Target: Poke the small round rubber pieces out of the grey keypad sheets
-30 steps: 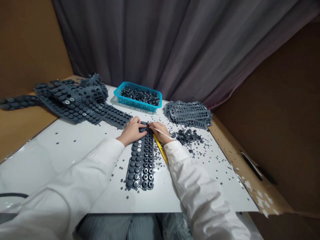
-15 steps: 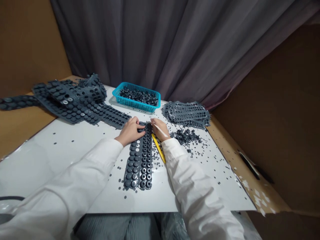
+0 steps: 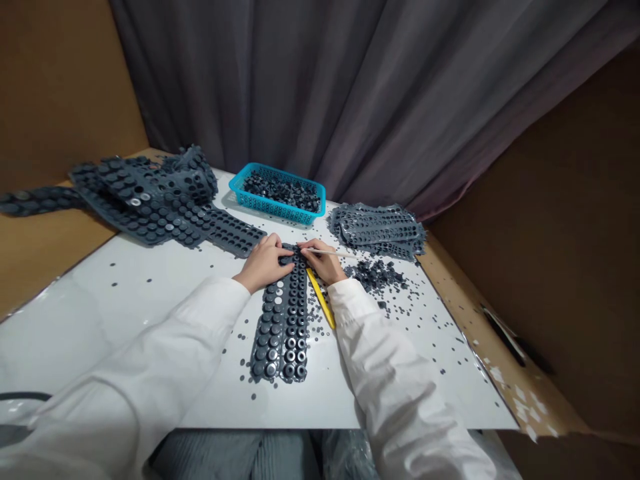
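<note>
On a studded strip point(image 3: 284, 327) rests the half-open left hand point(image 3: 264, 264), right hand point(image 3: 325, 265) pinching a white stick point(image 3: 333, 253).

Glossy plastic basket point(image 3: 311, 217), matt cloth curtain point(image 3: 280, 73)

It's looking like a sm. workshop: dk studded sheets point(image 3: 275, 330) & blk bits point(image 3: 376, 275) are lying on wht table point(image 3: 100, 293), teal basket point(image 3: 273, 209) is holding more.

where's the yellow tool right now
In the head view, the yellow tool lies on the white tabletop, between the dark studded sheet and the right sleeve, just below the right hand.
</note>
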Available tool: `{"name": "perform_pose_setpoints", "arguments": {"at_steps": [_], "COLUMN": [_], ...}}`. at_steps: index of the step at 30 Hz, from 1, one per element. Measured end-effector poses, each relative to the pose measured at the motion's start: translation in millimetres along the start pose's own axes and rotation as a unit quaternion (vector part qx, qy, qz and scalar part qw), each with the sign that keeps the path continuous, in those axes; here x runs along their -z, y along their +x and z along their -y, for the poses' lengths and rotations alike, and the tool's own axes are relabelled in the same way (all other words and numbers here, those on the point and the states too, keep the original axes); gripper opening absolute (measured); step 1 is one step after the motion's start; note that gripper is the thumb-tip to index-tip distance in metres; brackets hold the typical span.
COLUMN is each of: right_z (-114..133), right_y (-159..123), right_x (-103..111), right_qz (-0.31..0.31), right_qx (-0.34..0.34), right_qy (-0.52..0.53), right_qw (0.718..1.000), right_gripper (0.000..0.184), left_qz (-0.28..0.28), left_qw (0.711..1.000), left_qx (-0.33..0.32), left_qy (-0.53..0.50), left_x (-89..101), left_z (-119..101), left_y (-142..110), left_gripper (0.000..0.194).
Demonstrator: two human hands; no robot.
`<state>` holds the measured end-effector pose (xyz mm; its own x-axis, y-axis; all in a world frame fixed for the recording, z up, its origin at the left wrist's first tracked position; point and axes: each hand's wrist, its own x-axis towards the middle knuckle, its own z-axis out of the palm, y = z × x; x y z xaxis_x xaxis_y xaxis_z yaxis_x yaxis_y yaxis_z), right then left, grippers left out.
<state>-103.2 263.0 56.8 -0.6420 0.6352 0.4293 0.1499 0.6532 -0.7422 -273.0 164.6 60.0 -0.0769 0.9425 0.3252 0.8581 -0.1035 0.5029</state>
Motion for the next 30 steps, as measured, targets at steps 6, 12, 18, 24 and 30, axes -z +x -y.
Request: {"name": "perform_pose_setpoints", "arguments": {"at_steps": [6,12,18,24,30], "right_z": [-0.7,-0.4,-4.0,-8.0,-9.9], "right_y": [0.5,-0.5,0.3,4.8,4.3], "right_x": [0.3,0.8,-0.5,-1.3,1.4], "right_qz": [0.001,-0.005,0.003,0.023,-0.039], "right_qx": [0.013,0.027,0.05,0.062,0.047], "right_qy": [-0.007,-0.024,-0.083,-0.161,-0.206], "right_qw": [1.0,0.999,0.995,0.985,0.977], "right_gripper": [0.024,0.022,0.016,0.013,0.021], "left_qz": [-0.001,0.003,0.007,0.012,0.007], "left_qw": [1.0,1.0,1.0,1.0,1.0], "left_qx": [-0.002,-0.001,0.003,0.008,0.007], "left_qy": [0.001,0.001,0.002,0.002,-0.006], "left_x": [0.1,-0.7,0.6,2.5,2.0], "left_z": [-0.2,0.8,-1.2,-3.3,-2.3], "left_y": [-0.4,-0.3,-0.2,-0.2,0.6], "left_gripper": [0.033,0.033,0.034,0.034,0.033]}}
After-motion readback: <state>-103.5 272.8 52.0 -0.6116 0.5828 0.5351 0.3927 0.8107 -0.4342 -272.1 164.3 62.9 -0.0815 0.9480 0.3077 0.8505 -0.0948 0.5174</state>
